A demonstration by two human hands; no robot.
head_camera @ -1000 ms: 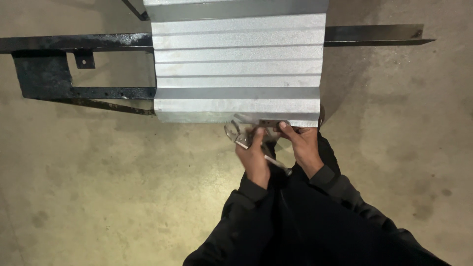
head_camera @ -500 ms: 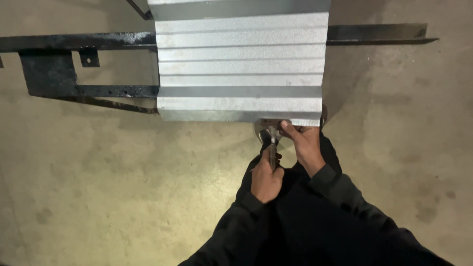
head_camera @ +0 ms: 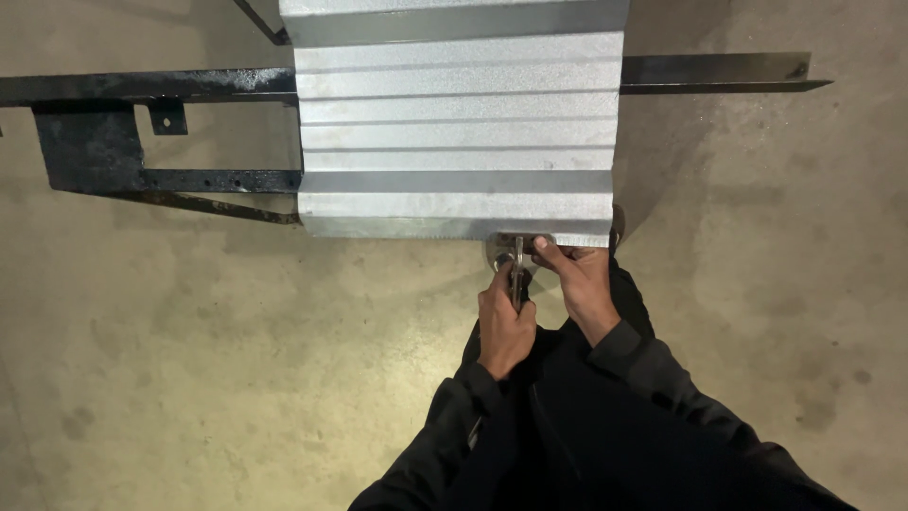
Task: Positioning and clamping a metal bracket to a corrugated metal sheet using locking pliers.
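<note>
Head view: metal tool [head_camera: 516, 270], perhaps locking pliers, sits at the near edge of the corrugated sheet [head_camera: 459, 123], gripped by the left hand [head_camera: 504, 322]; the right hand [head_camera: 579, 279] pinches the edge beside it. Clamping looks underway, not finished. Sheet rests on a dark steel frame [head_camera: 142, 90].

**Both hands forward, close together**

The left hand [head_camera: 503, 326] is curled in a closed fist-like grip, knuckles up. The right hand [head_camera: 579, 284] reaches further forward, fingertips [head_camera: 541, 248] pinched. Dark sleeves cover both forearms, wrists nearly touching.
</note>
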